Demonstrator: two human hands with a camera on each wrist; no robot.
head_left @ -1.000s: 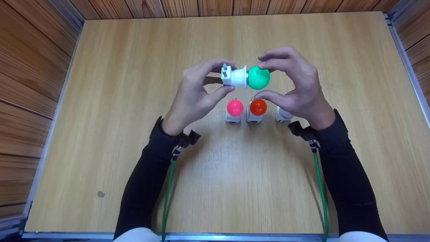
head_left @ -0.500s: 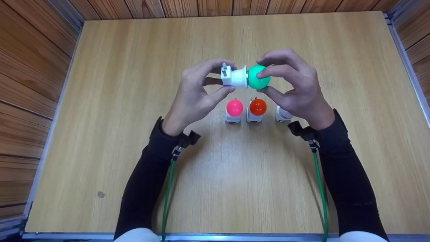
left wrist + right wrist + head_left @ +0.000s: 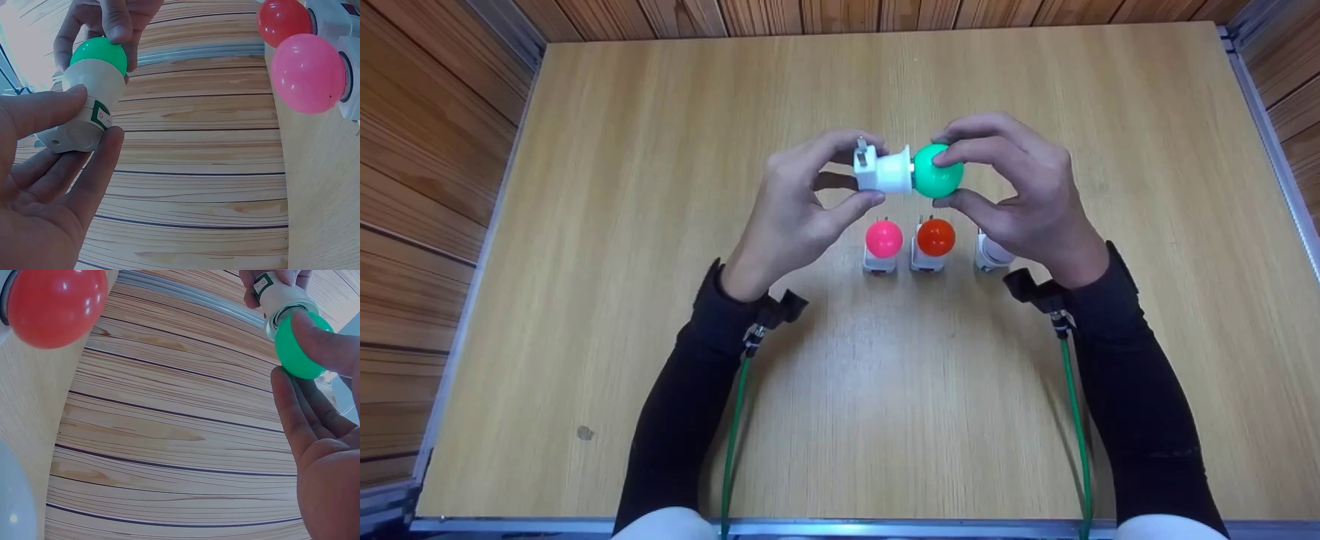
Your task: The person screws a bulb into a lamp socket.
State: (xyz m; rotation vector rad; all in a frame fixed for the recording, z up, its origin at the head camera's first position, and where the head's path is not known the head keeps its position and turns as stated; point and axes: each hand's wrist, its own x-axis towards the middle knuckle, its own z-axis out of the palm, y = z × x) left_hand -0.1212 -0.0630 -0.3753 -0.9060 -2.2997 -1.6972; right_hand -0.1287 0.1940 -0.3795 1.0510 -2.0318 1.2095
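My left hand (image 3: 802, 206) grips a white plug-in lamp socket (image 3: 885, 171) between thumb and fingers, its metal prongs at the left end. A green light bulb (image 3: 937, 171) sits in the socket's mouth, lying sideways in line with it. My right hand (image 3: 1020, 191) pinches the bulb's globe, thumb on the near side and fingers on the far side. In the left wrist view a switch (image 3: 102, 115) with a green surround shows on the socket's side. From the right wrist view, part of the socket's inner rim (image 3: 289, 315) shows around the bulb's base.
Below the hands, a pink bulb (image 3: 883, 238) and a red-orange bulb (image 3: 936, 238) stand in white sockets on the wooden table (image 3: 840, 420). A white bulb (image 3: 996, 253) is partly hidden beneath my right hand. Green cables (image 3: 1078, 427) run from both wrists.
My right thumb and fingers, spread around the green bulb a second ago, have closed in to pinch its globe. My left hand and the socket stay nearly still.
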